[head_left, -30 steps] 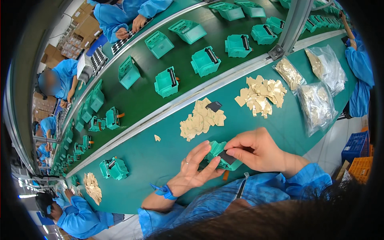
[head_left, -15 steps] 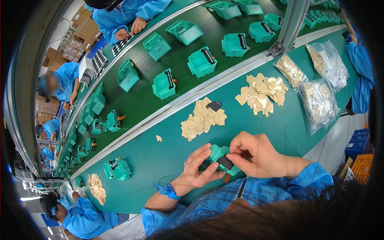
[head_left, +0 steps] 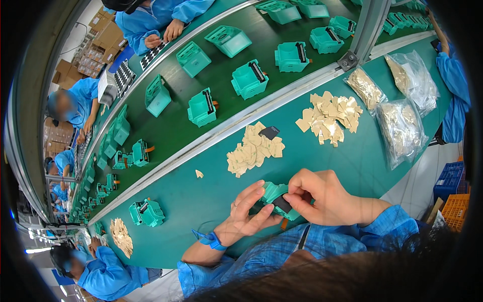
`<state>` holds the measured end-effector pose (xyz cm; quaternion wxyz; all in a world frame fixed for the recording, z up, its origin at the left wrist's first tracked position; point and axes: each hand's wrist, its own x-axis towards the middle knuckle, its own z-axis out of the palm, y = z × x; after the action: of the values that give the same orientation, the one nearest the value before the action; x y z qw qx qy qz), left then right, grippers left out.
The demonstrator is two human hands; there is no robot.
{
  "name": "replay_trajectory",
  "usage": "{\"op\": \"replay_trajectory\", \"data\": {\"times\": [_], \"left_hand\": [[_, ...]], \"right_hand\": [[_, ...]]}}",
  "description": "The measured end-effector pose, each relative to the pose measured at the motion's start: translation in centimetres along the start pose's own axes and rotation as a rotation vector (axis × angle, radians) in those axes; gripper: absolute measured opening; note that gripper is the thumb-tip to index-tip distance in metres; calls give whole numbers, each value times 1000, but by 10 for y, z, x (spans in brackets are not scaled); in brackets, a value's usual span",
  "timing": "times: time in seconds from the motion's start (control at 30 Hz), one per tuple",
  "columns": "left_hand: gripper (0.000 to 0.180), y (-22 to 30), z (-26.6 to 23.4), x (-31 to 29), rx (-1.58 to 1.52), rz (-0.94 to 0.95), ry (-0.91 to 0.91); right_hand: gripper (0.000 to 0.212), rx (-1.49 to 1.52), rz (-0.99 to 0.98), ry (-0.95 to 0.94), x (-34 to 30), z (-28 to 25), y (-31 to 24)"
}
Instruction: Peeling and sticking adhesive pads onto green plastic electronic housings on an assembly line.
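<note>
Green plastic housing (head_left: 274, 190) sits between the person's left hand (head_left: 246, 215) and right hand (head_left: 322, 196), close in front of the body at the near side of the counter (head_left: 186, 201). The left hand is part closed, its fingers and thumb bracing the housing's left end. The right hand is bunched to a pinch, thumb and forefinger meeting at the right edge of a black rectangular patch (head_left: 283, 204) on the housing. An orange tab (head_left: 285, 224) shows just below, on the body side.

The step in hand looks like working that patch at its edge; the fingertips hide the contact, so whether it is being pressed down or lifted cannot be told. The next move seems to call for a firm left brace and a fine right pinch, with the patch kept square to the housing.

Just beyond the hands lies a heap of cream paper pieces (head_left: 251, 153) with a black card-like piece (head_left: 269, 132) on it. Well to the left of the hands stands another green housing (head_left: 151, 215), upon the counter and apart from both.
</note>
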<state>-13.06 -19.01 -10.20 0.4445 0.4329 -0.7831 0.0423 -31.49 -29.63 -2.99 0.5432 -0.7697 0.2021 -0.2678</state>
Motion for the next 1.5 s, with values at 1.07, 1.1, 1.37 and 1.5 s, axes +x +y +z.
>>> {"op": "replay_trajectory", "data": {"times": [1.07,1.1,1.37,1.5], "left_hand": [[70,-171,-88,-9,762,-766,379],[70,-163,-83,-5,777,-695,409],[65,-69,-52,10,546,-242,65],[69,-41,-30,18,365,-52,222]], "right_hand": [[10,-885,-393,135,89,-4,50],[11,-943,-437,175,113,0,63],[16,-660,-271,137,164,0,87],[14,534,217,-298,91,11,39]]}}
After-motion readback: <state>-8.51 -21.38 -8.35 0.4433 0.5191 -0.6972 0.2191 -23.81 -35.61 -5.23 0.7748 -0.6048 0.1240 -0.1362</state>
